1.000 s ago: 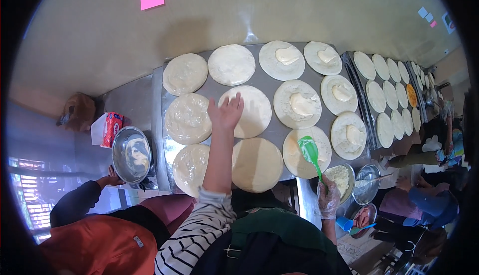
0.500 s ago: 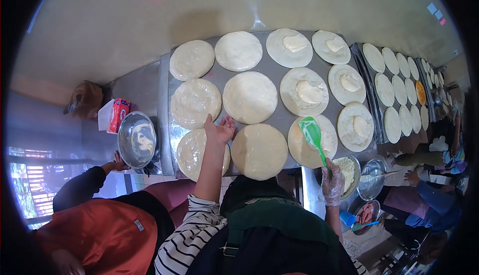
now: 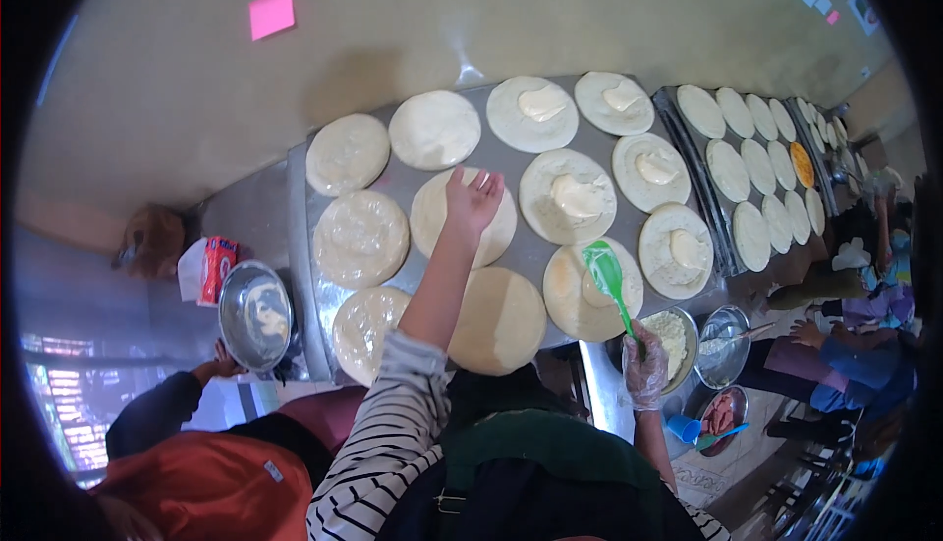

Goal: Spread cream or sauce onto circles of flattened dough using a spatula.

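Note:
My bare left hand [image 3: 475, 199] is over a pale round flatbread [image 3: 442, 222] in the middle row, palm up and fingers apart, holding nothing; whether it touches the bread I cannot tell. In a clear plastic glove, my right hand [image 3: 645, 364] grips the handle of a green spatula [image 3: 607, 271]. The spatula's blade, with some white on it, is over a near-row flatbread [image 3: 575, 310] that bears a creamy dollop. Several rounds to the right carry similar dollops, such as a far-row flatbread [image 3: 506, 124]. Shiny, plain rounds [image 3: 360, 239] lie to the left. All rest on a metal griddle [image 3: 393, 188].
At the near right stand a bowl of white crumbly filling [image 3: 676, 345], a metal bowl [image 3: 722, 369], a pan of pinkish food [image 3: 725, 418] and a blue cup [image 3: 684, 429]. A co-worker's hand [image 3: 228, 359] touches a steel bowl [image 3: 255, 315] at left. Another griddle [image 3: 688, 163] adjoins rightward.
My left hand has moved right and away from me, from the gap between the left rounds to over the middle flatbread. My right hand still holds the spatula. The view has shifted.

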Motion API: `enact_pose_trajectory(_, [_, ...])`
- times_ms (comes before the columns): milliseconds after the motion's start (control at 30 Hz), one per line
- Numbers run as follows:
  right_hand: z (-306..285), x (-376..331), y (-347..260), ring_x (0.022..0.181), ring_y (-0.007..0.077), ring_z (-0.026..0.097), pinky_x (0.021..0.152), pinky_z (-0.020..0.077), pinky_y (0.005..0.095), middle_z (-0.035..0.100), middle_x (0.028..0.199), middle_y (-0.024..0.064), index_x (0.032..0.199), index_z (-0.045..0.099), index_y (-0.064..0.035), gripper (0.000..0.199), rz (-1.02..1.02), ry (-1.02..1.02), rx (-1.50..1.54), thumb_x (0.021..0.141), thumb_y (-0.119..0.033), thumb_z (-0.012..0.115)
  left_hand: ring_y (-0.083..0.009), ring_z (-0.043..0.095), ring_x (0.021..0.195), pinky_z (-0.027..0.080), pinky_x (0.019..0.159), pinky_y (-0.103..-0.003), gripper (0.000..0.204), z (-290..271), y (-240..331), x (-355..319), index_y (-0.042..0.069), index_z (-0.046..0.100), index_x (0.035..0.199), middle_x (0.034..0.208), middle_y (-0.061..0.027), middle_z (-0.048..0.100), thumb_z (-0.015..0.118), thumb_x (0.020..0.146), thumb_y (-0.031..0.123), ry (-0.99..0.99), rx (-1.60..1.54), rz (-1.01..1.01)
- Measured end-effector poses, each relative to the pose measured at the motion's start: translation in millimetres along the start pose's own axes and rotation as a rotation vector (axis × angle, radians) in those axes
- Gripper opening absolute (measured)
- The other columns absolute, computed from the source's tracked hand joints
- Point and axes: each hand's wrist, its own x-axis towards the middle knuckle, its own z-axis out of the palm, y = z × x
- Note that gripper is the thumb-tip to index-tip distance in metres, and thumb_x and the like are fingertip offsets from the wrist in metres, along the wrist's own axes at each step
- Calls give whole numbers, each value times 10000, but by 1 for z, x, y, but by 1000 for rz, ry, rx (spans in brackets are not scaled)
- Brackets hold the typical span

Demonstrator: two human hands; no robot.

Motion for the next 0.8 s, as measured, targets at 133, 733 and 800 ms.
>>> enact_pose_trajectory(133, [-3,-12,-6,927,267,709,814,558,369,713,1026,159,1110,679,-18,218,199,0,1,899,-71,698,-318,477,1226,428,1056,-405,634,46,-29,94,-27,339,1379,1324,-213,470,584,966,388,301,153,148])
enact_pose_trajectory(733, [-20,-91,-22,603,22,437,531,368,177,511,776,-46,1291,543,-65,319,797,199,373,975,-76,591,-358,468,1342,388,1100,-593,636,79,-62,208,147,406,1484,1494,-136,458,334,1007,561,-472,258,166])
enact_pose_trajectory(800, [-20,-88,-28,552,8,408,487,335,163,483,737,-67,1286,540,-69,310,841,175,475,979,-75,579,-356,469,1341,389,1100,-590,633,89,-49,201,145,406,1484,1493,-135,459,336,1008,556,-524,249,148])
